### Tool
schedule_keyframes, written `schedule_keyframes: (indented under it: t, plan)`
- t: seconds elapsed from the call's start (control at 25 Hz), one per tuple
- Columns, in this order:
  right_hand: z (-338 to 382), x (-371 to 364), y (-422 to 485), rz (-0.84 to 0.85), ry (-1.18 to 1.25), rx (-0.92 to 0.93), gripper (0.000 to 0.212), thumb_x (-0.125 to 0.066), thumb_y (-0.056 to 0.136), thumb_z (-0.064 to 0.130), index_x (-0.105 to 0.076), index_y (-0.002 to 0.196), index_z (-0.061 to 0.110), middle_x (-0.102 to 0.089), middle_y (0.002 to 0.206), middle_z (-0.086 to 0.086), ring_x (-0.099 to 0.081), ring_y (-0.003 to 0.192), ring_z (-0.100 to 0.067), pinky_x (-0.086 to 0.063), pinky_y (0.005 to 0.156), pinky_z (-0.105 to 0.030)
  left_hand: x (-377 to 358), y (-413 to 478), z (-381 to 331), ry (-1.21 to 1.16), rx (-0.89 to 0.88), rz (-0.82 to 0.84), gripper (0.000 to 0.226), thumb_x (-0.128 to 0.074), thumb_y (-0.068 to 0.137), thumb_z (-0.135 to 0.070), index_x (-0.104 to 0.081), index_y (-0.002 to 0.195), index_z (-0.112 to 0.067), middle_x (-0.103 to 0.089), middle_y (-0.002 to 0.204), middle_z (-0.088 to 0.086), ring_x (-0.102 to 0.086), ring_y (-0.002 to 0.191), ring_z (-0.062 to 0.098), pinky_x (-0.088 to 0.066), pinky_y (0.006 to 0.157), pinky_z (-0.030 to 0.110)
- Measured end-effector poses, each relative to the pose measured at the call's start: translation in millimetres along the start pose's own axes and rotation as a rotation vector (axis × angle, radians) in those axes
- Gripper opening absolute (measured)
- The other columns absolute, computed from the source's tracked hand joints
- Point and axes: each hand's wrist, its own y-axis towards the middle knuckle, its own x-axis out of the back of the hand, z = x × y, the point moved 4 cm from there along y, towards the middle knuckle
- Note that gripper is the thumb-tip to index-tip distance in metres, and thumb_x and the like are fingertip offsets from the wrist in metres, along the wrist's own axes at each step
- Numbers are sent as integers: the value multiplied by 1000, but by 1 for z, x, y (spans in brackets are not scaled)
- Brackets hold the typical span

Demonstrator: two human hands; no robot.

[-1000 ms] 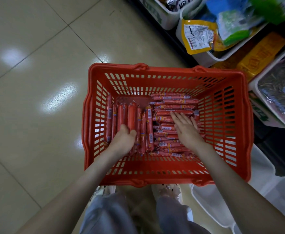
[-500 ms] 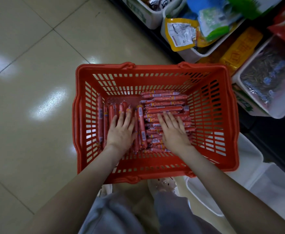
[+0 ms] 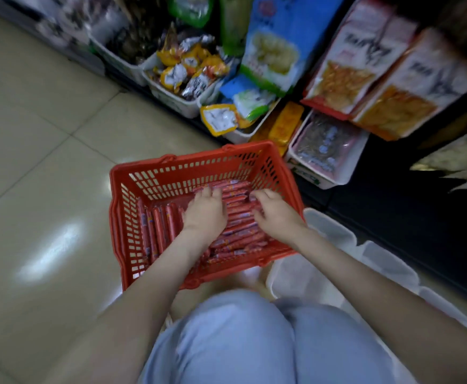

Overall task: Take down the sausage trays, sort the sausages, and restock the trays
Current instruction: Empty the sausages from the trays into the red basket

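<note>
Left hand (image 3: 204, 214): grip released, fingers near straight, palm down, lying on the left end of the crosswise sausage pile (image 3: 237, 220). Nothing visibly held.
Right hand (image 3: 278, 217): fingers bent, tips on the right end of the same pile. Motion blur, so I cannot tell if this grip pinches a sausage or only touches.
The 2 hands bracket the pile, 1 at each end, apart from each other.

The pile fills the right half of the red basket (image 3: 171, 173), its sausages running left to right. A 2nd group, the lengthwise row (image 3: 157, 225), lies side by side near the basket's left wall, running near to far. The left wrist hides the boundary between the groups.

The basket stands on the tiled floor (image 3: 46, 162) in front of the person's knees, near the bottom-shelf snack bins (image 3: 185, 70). Empty white trays (image 3: 329, 231) sit on the floor by the basket's right wall; touching or just beside, can't tell.

My read of the step: sorting. Trays are down, sausages lie in 2 orientations, nothing is restocked.
The next move probably calls for closing both grips on a squared bunch, lifting it over the right wall and laying it in the nearest tray. It needs even end pressure, since slick casings could squirt out mid-bunch.
</note>
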Motion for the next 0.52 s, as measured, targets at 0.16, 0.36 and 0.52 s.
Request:
schedule_keyframes:
  t: [0.16, 0.36, 0.52]
  plan:
    - [19, 88, -62, -194, 9, -19, 41, -53, 91, 19, -47, 131, 11, -49, 129, -9, -43, 125, -23, -34, 102, -32, 79, -51, -75, -38, -182, -219, 42, -43, 96, -29, -43, 133, -9, -50, 126, 14, -51, 111, 35, -43, 88, 43]
    - [47, 147, -136, -384, 17, -27, 41, -56, 89, 19, -49, 128, 11, -52, 123, -9, -47, 119, -23, -39, 97, -34, 122, -122, -135, -90, -341, -317, 38, -44, 97, -29, -46, 130, -10, -51, 126, 13, -52, 111, 35, -47, 86, 44]
    - [67, 168, -179, -485, -47, -4, 41, -57, 86, 12, -51, 126, 6, -54, 121, -13, -48, 118, -28, -39, 99, -36, 141, -159, -157, -149, -432, -350, 40, -44, 97, -28, -43, 133, -11, -50, 127, 13, -52, 111, 35, -48, 83, 44]
